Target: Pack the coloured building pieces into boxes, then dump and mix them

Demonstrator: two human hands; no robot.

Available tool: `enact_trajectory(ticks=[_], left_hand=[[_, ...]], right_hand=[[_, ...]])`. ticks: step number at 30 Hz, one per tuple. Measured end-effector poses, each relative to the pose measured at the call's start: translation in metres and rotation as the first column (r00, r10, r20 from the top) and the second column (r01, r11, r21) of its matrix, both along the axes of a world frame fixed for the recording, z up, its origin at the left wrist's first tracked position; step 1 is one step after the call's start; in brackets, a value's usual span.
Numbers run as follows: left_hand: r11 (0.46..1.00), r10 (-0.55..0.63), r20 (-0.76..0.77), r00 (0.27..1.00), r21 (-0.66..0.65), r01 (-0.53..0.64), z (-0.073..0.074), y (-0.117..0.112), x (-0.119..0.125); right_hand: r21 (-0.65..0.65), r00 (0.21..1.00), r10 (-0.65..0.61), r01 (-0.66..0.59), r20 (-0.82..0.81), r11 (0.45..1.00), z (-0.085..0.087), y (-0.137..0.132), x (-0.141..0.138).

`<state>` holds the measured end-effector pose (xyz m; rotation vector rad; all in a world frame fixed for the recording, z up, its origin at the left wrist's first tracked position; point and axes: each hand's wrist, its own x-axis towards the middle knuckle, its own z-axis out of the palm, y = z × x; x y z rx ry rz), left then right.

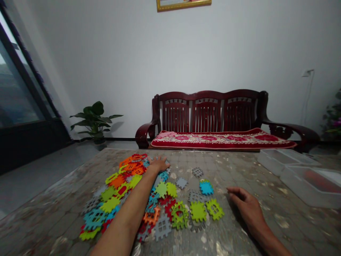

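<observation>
My left hand reaches to the far edge of a pile of flat plastic interlocking tiles, its fingers spread over grey and blue pieces. It rests on them without a visible grip. Orange tiles, green tiles and a teal window tile lie left of my forearm. To its right are a grey window tile, a green square tile and a blue tile. My right hand lies on the table, loosely curved with nothing seen in it, right of a green window tile.
The tiles lie on a table with a grey stone-patterned cover. Two translucent plastic boxes, a nearer one and a farther one, stand at the right. Beyond the table are a dark red wooden bench and a potted plant.
</observation>
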<state>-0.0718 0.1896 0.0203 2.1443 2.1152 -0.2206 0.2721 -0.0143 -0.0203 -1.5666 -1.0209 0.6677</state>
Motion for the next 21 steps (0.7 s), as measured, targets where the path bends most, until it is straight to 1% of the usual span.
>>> enact_trajectory(ticks=[4,8,11,13,15,17,19,21], left_hand=[[1.0,0.018,0.004,1.0,0.004,-0.018,0.001,-0.003,-0.014],[0.999,0.039,0.006,0.999,0.009,-0.039,0.004,-0.007,-0.027],[0.999,0.048,0.008,0.999,0.007,-0.048,0.012,-0.013,-0.028],[0.999,0.05,0.013,0.999,0.02,-0.051,0.02,-0.017,-0.021],[0.998,0.031,0.028,0.999,0.047,-0.032,0.031,-0.021,-0.004],[0.997,-0.029,0.056,0.998,0.073,0.024,0.04,-0.028,0.025],[0.99,-0.111,0.088,0.99,0.094,0.102,0.045,-0.039,0.064],[0.975,-0.207,0.122,0.971,0.114,0.193,0.046,-0.056,0.109]], right_hand=[[-0.005,1.0,0.004,-0.004,-0.015,1.0,-0.003,0.001,0.001],[-0.002,1.0,0.001,-0.001,-0.013,1.0,-0.002,0.001,0.001],[-0.005,1.0,0.007,-0.007,-0.018,1.0,-0.001,0.001,0.0],[0.0,0.999,0.014,-0.014,-0.03,1.0,-0.001,0.001,0.0],[0.015,0.999,0.016,-0.016,-0.047,1.0,0.0,0.002,-0.001],[0.033,0.997,0.018,-0.016,-0.07,0.999,0.0,0.002,-0.002],[0.05,0.996,0.023,-0.019,-0.089,0.999,0.0,0.002,-0.002],[0.061,0.995,0.021,-0.015,-0.095,0.998,0.0,0.003,-0.002]])
